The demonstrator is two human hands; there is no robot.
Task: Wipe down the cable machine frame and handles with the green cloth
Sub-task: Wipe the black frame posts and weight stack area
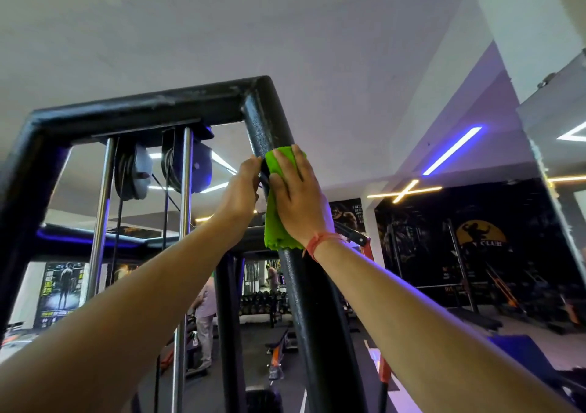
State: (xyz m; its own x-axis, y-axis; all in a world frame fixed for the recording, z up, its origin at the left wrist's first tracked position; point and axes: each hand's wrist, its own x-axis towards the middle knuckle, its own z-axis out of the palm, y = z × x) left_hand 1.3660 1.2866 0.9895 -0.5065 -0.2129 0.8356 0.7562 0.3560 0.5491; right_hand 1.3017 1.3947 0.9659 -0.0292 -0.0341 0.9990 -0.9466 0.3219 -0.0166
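The black cable machine frame (152, 111) fills the left and middle of the view, seen from below. Its right upright post (269, 120) runs up to the top corner. My right hand (301, 200) presses the green cloth (276, 225) flat against this post, fingers spread and straight, just below the corner. My left hand (242, 190) grips the left side of the same post at the same height, fingers curled round its edge, touching the cloth's edge. No handles are in view.
Two chrome guide rods (185, 190) and black pulleys (130, 171) with cables hang under the frame's top bar. A person (204, 311) stands far behind among benches and a dumbbell rack. A mirror wall lies to the right.
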